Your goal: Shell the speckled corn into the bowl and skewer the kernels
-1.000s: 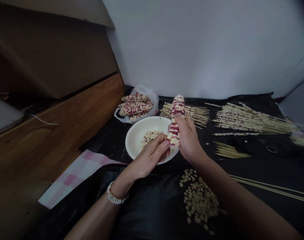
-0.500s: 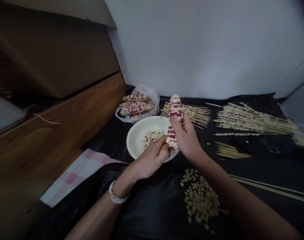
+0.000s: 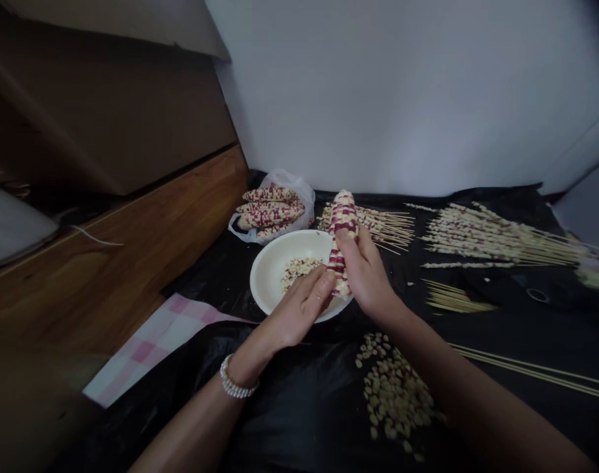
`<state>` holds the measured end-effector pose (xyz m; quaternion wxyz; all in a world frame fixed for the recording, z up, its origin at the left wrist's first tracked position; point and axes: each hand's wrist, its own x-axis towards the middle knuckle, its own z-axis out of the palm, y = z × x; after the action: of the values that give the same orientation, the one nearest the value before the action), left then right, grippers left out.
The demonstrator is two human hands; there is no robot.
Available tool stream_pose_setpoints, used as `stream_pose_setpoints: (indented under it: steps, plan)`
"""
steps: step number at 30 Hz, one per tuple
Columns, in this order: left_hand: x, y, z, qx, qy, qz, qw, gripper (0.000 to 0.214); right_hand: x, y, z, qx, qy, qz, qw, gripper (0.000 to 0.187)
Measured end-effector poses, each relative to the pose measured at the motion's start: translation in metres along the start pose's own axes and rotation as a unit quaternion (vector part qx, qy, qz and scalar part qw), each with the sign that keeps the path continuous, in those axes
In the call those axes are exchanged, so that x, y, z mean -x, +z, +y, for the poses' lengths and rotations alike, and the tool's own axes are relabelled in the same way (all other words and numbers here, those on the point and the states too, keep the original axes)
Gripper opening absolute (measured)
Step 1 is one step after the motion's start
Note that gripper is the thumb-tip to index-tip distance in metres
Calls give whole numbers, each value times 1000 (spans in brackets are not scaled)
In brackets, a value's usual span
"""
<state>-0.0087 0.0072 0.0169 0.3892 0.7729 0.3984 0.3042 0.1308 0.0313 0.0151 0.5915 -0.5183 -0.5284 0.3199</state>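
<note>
My right hand (image 3: 371, 276) is wrapped round an ear of corn (image 3: 344, 213) with cream and dark red kernels, thumb along its near face. The ear stands nearly upright over the right side of a white bowl (image 3: 266, 279). At its lower end, my left hand (image 3: 299, 305) presses with thumb and bent fingers; some fingertips are hidden behind the thumb and the ear. Loose corn kernels (image 3: 299, 267) lie inside the bowl, partly covered by the left hand. A beaded bracelet (image 3: 235, 381) circles my left wrist.
Behind the bowl sits a plastic bag (image 3: 305, 190) of corn ears (image 3: 270, 213). Kernel-threaded skewers (image 3: 467, 233) lie to the right, with bare sticks (image 3: 454, 297) nearer. A kernel pile (image 3: 395, 391) rests on black plastic sheeting (image 3: 289, 401). A wooden board (image 3: 181, 217) borders the left.
My left thumb has slid a little upward along the lower end of the ear. My right hand keeps its hold, and the ear has barely moved.
</note>
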Motion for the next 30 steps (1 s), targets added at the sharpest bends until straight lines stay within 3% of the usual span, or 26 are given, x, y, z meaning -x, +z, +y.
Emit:
stream_pose_setpoints:
  steps: [20, 23, 27, 30]
  plan:
    - [2, 17, -2, -1, -6, 144, 990, 46, 12, 11, -2, -71, -39, 25, 996, 33]
    - [1, 15, -3, 13, -20, 129, 991, 47, 9, 10, -1, -70, -40, 25, 996, 35]
    - [-2, 7, 0, 35, -32, 61, 997, 40, 2, 7, 0, -33, -38, 17, 999, 41]
    - [-8, 0, 2, 112, -77, 8, 991, 40, -2, 6, 1, -7, -14, 28, 999, 49]
